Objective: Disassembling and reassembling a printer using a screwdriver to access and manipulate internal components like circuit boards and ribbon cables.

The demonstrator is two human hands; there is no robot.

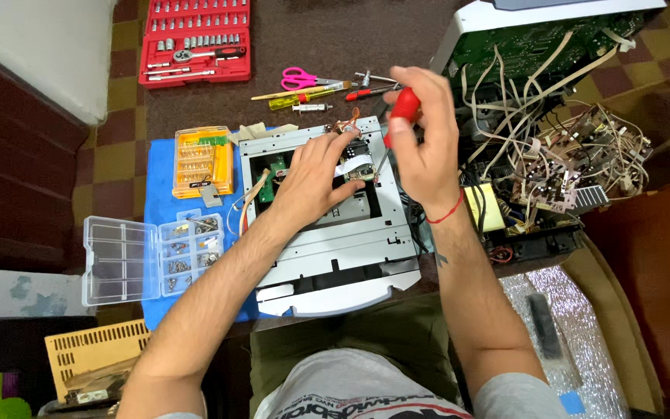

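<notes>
Nearest the camera, the rounded front edge of a flat white sheet-metal chassis reached almost to the person's lap, resting on a blue mat on the dark brown counter. To its left a clear plastic compartment box lay with its lid swung open; the lid half was bare, while the base compartments held small screws and metal bits. Beyond it sat an orange case of driver bits, its rows filled, and further back an open red socket-set case with sockets and a ratchet in their slots. The left hand lay spread on the chassis opening, its fingers extended and pressing down around a small mechanism with a green circuit board, gripping nothing. The right hand was curled tightly round the red handle of a screwdriver, whose thin shaft pointed down toward the mechanism just beside the left fingertips. To the right stood an opened appliance with tangled pale wires; pink-handled scissors lay behind.
</notes>
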